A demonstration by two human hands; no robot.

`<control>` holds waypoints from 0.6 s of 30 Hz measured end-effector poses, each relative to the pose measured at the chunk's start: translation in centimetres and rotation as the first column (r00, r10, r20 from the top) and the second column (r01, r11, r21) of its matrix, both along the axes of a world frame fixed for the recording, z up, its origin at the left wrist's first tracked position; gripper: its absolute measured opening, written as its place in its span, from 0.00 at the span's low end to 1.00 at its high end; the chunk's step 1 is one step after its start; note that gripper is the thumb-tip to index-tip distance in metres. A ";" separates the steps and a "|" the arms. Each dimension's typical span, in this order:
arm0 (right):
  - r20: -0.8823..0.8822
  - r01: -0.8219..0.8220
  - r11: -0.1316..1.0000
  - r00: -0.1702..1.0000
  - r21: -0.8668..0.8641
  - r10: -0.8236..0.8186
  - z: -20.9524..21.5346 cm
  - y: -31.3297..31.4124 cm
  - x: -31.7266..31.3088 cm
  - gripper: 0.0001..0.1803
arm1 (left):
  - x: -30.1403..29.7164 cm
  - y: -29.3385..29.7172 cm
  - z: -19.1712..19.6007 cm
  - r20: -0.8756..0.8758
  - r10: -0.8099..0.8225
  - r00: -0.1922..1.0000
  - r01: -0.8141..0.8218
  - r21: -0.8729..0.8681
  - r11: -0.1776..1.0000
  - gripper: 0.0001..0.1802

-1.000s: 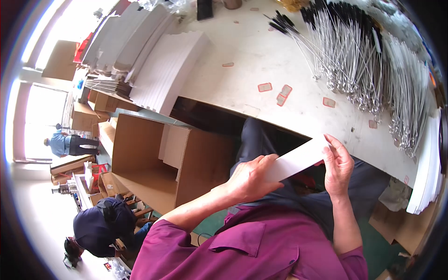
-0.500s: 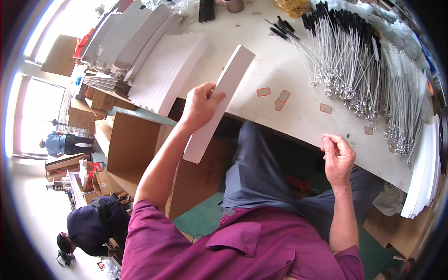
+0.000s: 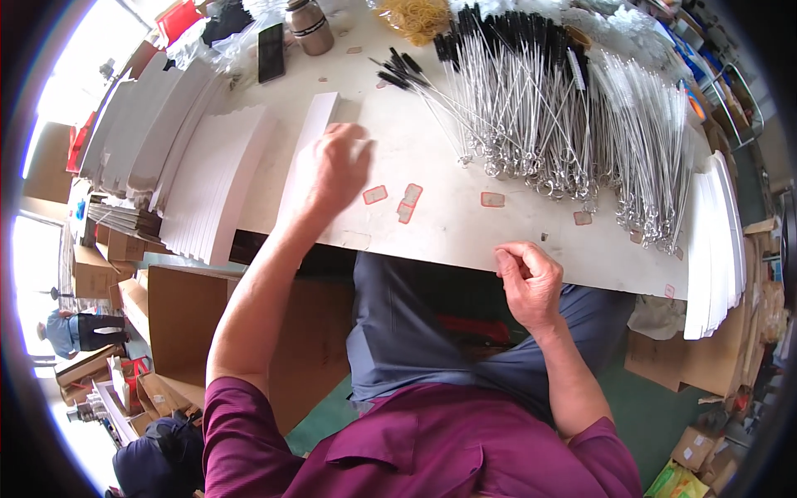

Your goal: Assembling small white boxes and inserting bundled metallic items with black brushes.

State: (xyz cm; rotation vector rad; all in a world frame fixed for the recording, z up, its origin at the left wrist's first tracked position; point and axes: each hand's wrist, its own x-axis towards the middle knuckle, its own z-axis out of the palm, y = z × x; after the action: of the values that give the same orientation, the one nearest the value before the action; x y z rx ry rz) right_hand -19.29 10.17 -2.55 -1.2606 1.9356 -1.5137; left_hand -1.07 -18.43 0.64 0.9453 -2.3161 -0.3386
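A long, narrow white box (image 3: 316,120) lies on the table at the left of centre, pointing away from me. My left hand (image 3: 334,166) is over its near part and covers some of it. Motion smears those fingers, so their grip cannot be made out. Near the table's front edge is my right hand (image 3: 530,278), its fingers curled in towards the thumb and nothing showing in them. Several similar white boxes (image 3: 207,178) stand in a row to the left. Wire-handled brushes (image 3: 531,108) with black bristles are heaped at the far right.
A phone (image 3: 271,53) and a metal flask (image 3: 310,29) stand at the back, with yellow rubber bands (image 3: 413,17) nearby. Clear-sleeved brushes (image 3: 647,149) and white flat pieces (image 3: 716,249) occupy the right side. An open carton (image 3: 187,324) sits below the table's left edge.
My left hand has brought the white box from a tilted hold in the air down onto the table. The whole view has shifted; my right hand keeps its curled shape.
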 end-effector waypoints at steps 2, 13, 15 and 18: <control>-0.073 0.010 1.000 0.997 -0.013 -0.011 0.0 -0.2 -0.1 0.03 | -3.7 1.8 -0.7 -0.084 -0.145 0.986 0.161 0.224 0.961 0.13; 0.049 -0.068 0.998 0.996 -0.009 0.069 -0.2 0.2 -0.7 0.07 | -9.3 5.9 -1.5 0.238 -0.196 0.951 0.201 0.006 0.980 0.12; 0.027 -0.066 0.998 0.997 0.004 0.066 -0.1 0.2 -0.7 0.07 | -9.5 6.3 -1.5 0.216 -0.184 0.959 0.189 -0.003 0.982 0.12; 0.134 -0.058 0.996 0.990 0.070 0.049 0.8 0.1 -0.5 0.03 | -10.1 6.3 -2.2 0.202 -0.149 0.968 0.173 -0.105 0.979 0.13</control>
State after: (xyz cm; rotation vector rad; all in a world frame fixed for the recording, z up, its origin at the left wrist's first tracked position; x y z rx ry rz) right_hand -19.79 10.23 -1.71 -1.1417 1.8412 -1.4471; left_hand -11.13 -12.11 -1.54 0.7605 -2.5670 -0.1745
